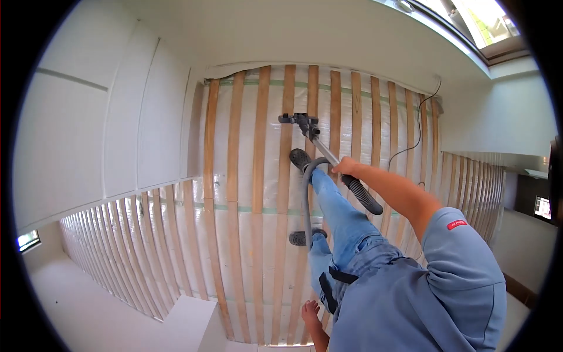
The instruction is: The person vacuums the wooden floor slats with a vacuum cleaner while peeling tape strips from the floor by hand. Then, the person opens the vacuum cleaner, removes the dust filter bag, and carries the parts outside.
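Vacuum wand (324, 150) of smooth, silvery metal slants through my right hand (345, 167), whose fingers are wrapped around its upper end, where a black ribbed hose section (365, 196) curves away beneath my bare forearm. At the far end, the dark plastic floor head (299, 119) lies crosswise over the wooden battens (258, 176), just beyond one of my dark shoes (300, 159). My left hand (311, 312) hangs low beside my leg, its fingers loosely curled and slightly apart. A small red label (457, 224) on my grey-blue short sleeve carries pale lettering too small to read. A smooth grey hose (306, 196) loops around my leg, against faded denim jeans (346, 205). Straight, grained battens run in parallel rows over shiny, wrinkled translucent sheeting (246, 146), crossed by green strips (270, 210). A thin dark cable (420, 126) snakes across the rows at right; flat white panels (64, 129) with narrow grooves stand at left.
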The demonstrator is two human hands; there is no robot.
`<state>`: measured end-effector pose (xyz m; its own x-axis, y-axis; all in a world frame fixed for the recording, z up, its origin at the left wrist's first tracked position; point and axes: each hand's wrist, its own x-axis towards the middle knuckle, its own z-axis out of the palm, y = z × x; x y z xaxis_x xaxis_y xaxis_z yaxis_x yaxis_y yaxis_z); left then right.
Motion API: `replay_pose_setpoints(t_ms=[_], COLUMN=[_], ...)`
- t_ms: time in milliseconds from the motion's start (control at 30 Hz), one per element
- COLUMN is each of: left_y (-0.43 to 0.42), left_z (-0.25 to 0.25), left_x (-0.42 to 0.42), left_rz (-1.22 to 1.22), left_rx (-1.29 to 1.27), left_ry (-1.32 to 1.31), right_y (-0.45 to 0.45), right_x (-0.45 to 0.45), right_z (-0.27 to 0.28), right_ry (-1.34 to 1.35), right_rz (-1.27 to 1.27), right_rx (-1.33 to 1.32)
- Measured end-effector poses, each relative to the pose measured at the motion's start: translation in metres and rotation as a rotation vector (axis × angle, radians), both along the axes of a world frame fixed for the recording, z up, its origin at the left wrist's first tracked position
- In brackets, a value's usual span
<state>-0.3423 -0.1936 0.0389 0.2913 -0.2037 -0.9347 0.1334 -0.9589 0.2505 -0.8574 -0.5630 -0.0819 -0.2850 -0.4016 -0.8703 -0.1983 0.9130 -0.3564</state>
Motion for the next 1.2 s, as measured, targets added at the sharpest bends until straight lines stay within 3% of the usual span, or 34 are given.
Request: replay_pose_setpoints(t_ms=[67,133,167,233,300,400,533,633,733,800,933,1000,1100,1200], left_y=[-0.035,-0.038,-0.037,-0.056,-0.029,-0.057,-0.143,-0.185,-0.272,-0.295,-0.303,-0.315,-0.356,-0.355], left_z=[0.021,0.01,0.003,0.002,-0.02,-0.023,-0.032,-0.041,-0.044,-0.049,-0.062,-0.062,-0.048,-0.062], left_x=[-0.048,-0.077,-0.088,-0.114,-0.112,-0.137,-0.18,-0.195,-0.23,-0.244,-0.23,-0.228,-0.238,-0.235], left_rz=[-0.067,-0.067,-0.134,-0.017,0.016,-0.047,-0.346,-0.572,-0.635,-0.674,-0.637,-0.576,-0.623,-0.724], left_rx=[-0.025,0.086,0.124,0.246,0.184,0.219,0.36,0.399,0.574,0.547,0.455,0.319,0.312,0.253], left_ry=[0.04,0.053,0.053,-0.008,-0.008,0.014,-0.044,-0.098,-0.148,-0.237,-0.196,-0.196,-0.222,-0.27], right_y=[-0.038,-0.085,-0.106,-0.144,-0.194,-0.217,-0.287,-0.352,-0.385,-0.392,-0.368,-0.356,-0.339,-0.307], right_x=[-0.013,-0.032,-0.037,-0.048,-0.057,-0.062,-0.119,-0.163,-0.17,-0.167,-0.114,-0.081,-0.033,0.015], right_z=[-0.061,-0.13,-0.158,-0.207,-0.225,-0.259,-0.272,-0.279,-0.253,-0.246,-0.241,-0.239,-0.214,-0.238], right_ry=[0.096,0.281,0.303,0.306,0.244,0.295,0.417,0.311,0.287,0.273,0.213,0.095,0.086,0.072], right_rz=[0.109,0.361,0.33,0.363,0.553,0.343,0.305,0.419,0.557,0.605,0.364,0.441,0.798,0.738], right_rx=[0.023,-0.023,0.005,0.027,0.095,0.143,0.027,0.034,-0.036,-0.07,-0.099,-0.065,-0.104,0.109])
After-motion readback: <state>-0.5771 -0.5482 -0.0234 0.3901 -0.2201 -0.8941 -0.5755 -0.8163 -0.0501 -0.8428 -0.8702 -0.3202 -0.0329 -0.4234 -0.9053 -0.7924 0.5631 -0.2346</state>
